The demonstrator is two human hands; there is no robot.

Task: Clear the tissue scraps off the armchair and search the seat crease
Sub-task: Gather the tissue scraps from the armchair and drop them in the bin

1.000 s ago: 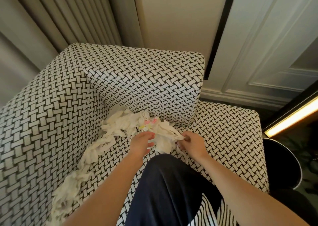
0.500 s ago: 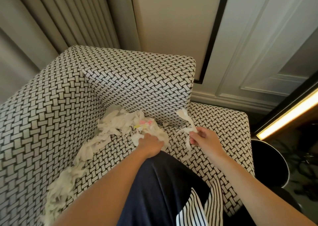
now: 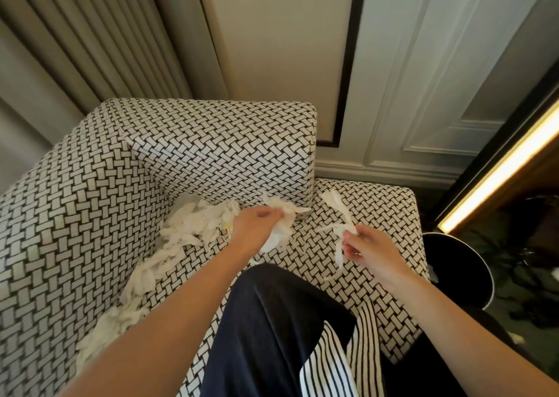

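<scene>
Patterned armchair point(image 3: 75, 184) is carrying tissue scraps point(image 3: 187, 230) along its seat crease.
Scraps are lying in a loose trail where the seat meets the upholstered side. They are likely handling as near-weightless, soft and tear-prone, so bunching handfuls is suiting better than pinching edges. Left hand point(image 3: 257, 227) grip is closing around a wad point(image 3: 284, 213); right hand point(image 3: 370, 247) grip is pinching a thin strip point(image 3: 338, 212). A dark round container point(image 3: 459, 263) is standing beside the chair.

Black-and-white basket-weave armchair point(image 3: 90, 215) — matt woven cloth; white shredded tissue scraps point(image 3: 193, 230) — thin crumpled paper. Round black bin point(image 3: 453, 260), 4 o'clock: smooth.
</scene>
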